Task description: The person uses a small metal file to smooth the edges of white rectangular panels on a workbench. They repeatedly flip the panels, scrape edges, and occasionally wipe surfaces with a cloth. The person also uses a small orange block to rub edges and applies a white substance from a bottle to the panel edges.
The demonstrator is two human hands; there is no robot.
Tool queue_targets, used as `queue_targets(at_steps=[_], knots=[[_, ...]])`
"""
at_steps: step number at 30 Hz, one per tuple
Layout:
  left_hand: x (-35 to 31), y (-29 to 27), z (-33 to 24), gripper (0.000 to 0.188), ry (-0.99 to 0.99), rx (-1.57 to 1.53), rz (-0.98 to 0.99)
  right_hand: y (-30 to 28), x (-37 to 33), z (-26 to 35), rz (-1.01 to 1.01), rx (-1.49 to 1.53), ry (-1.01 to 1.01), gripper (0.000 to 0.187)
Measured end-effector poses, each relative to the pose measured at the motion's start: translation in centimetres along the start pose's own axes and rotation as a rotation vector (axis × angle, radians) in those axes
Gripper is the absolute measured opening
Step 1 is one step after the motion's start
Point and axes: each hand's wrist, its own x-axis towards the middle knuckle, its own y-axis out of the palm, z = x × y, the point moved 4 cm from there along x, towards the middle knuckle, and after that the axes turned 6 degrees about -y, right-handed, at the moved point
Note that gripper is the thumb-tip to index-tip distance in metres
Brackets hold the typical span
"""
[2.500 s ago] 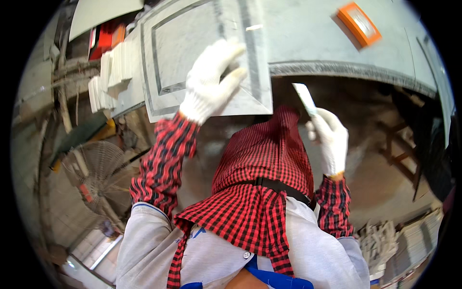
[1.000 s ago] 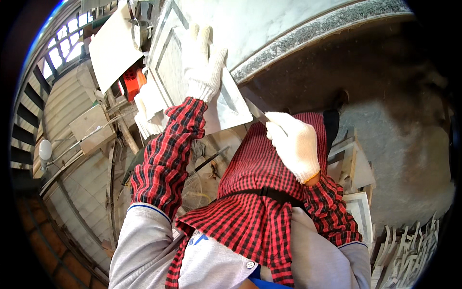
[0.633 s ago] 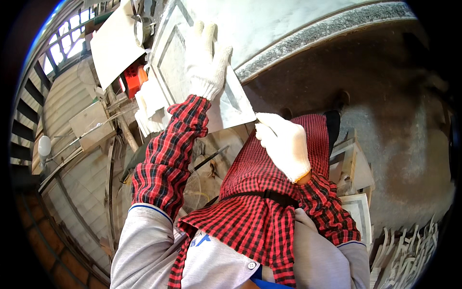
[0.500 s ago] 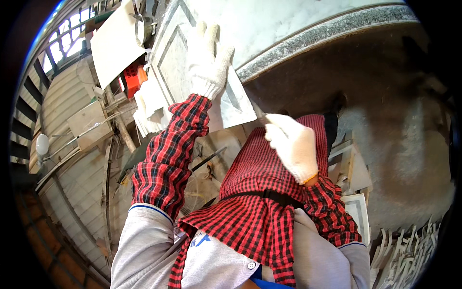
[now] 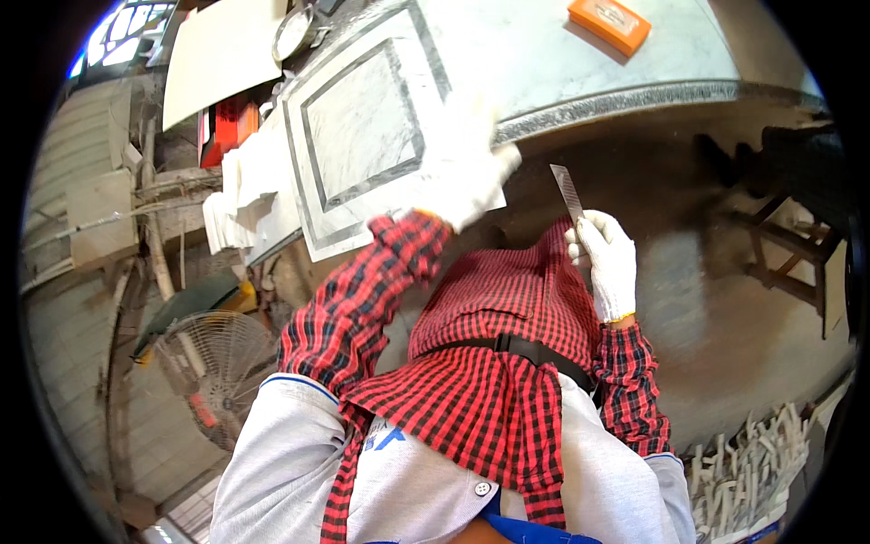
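Observation:
My left hand (image 5: 460,168), in a white knit glove, is over the right edge of a white marble-look panel (image 5: 358,127) with grey border bands. Its fingers are stretched out and smeared by motion, the thumb apart, and nothing shows in its grasp. To the right, off the panel, my gloved right hand (image 5: 607,258) pinches a thin flat metal blade (image 5: 566,190) with a slanted tip and fine lines across it. The blade points up and away, touching nothing. The panel lies on a pale marble-look table (image 5: 526,68) and overhangs its near edge.
An orange box (image 5: 610,24) sits on the table at the far right. Left of the panel are a cream sheet (image 5: 222,59), a red box (image 5: 217,131) and white strips (image 5: 231,204). A caged fan (image 5: 217,372) stands lower left, a wooden stool (image 5: 788,245) at right.
My right hand has drawn the blade away from the panel's corner, to the right. The left hand has shifted right across the panel. The view has turned, bringing the orange box in.

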Motion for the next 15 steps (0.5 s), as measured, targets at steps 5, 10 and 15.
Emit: queue_targets(at_steps=[5,10,15], knots=[[-10.5,0.8,-1.4,0.037,0.495,-0.317,0.163,2.7,2.1,-1.4,0.16,0.14,-0.047,0.026],[-15.2,-1.8,6.3,0.023,0.135,-0.451,0.162,6.6,6.1,-4.1,0.424,0.396,-0.01,0.022],[-17.3,-5.1,9.6,0.029,0.088,-0.474,-0.163,10.1,7.1,-5.0,0.369,0.587,-0.061,0.031]])
